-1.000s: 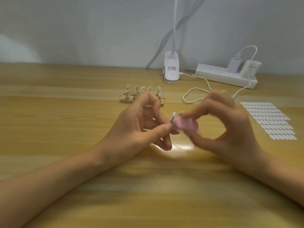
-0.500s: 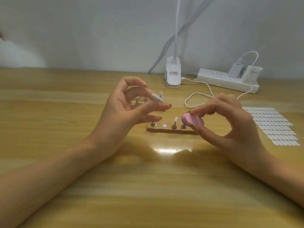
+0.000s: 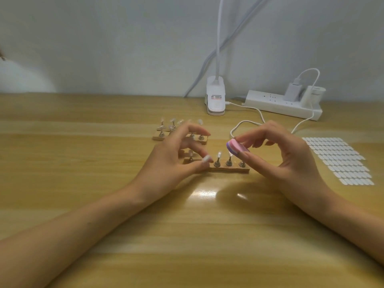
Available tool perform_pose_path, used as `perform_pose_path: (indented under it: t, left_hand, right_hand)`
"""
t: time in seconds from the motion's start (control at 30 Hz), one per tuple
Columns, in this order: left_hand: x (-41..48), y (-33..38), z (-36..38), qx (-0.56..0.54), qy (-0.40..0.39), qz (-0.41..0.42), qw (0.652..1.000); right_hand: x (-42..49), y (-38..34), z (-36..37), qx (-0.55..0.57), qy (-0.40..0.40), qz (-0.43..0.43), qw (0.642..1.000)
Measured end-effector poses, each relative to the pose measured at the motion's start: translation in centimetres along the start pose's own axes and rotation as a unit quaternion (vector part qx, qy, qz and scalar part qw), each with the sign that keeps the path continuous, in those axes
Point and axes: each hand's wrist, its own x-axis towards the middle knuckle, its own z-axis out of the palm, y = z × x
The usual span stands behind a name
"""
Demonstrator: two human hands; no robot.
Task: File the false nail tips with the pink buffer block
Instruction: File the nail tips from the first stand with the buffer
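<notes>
My right hand [image 3: 288,154] pinches the oval pink buffer block [image 3: 236,147] between thumb and fingertips, just above the right end of the near wooden holder [image 3: 228,169]. That holder carries small metal stands with clear false nail tips [image 3: 218,155]. My left hand [image 3: 174,156] is low at the holder's left end. Its thumb and a finger pinch a white nail tip on its stand [image 3: 206,158], and the hand hides the stand's foot. Behind it, a second wooden holder [image 3: 157,138] bears several more tipped stands.
A white clip lamp base [image 3: 215,100] and a white power strip [image 3: 280,104] with plugged chargers stand against the back wall. A white cable [image 3: 245,123] loops behind my right hand. A sheet of white adhesive tabs [image 3: 338,161] lies at the right on the wooden table.
My left hand came down from a raised position to the near holder's left end with the nail tip. My right hand kept the buffer and stayed over the holder's right end.
</notes>
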Motion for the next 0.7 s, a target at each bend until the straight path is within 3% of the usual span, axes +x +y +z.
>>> perform_pose_path:
  t: [0.3, 0.7]
  left_hand:
    - [0.1, -0.2, 0.0, -0.006, -0.004, -0.033, 0.999]
    - [-0.1, -0.4, 0.0, 0.034, -0.002, -0.026, 0.999]
  right_hand:
    - [0.4, 0.8, -0.2, 0.121, 0.009, 0.164, 0.979]
    - [0.4, 1.4, -0.5, 0.212, -0.047, 0.202, 0.955]
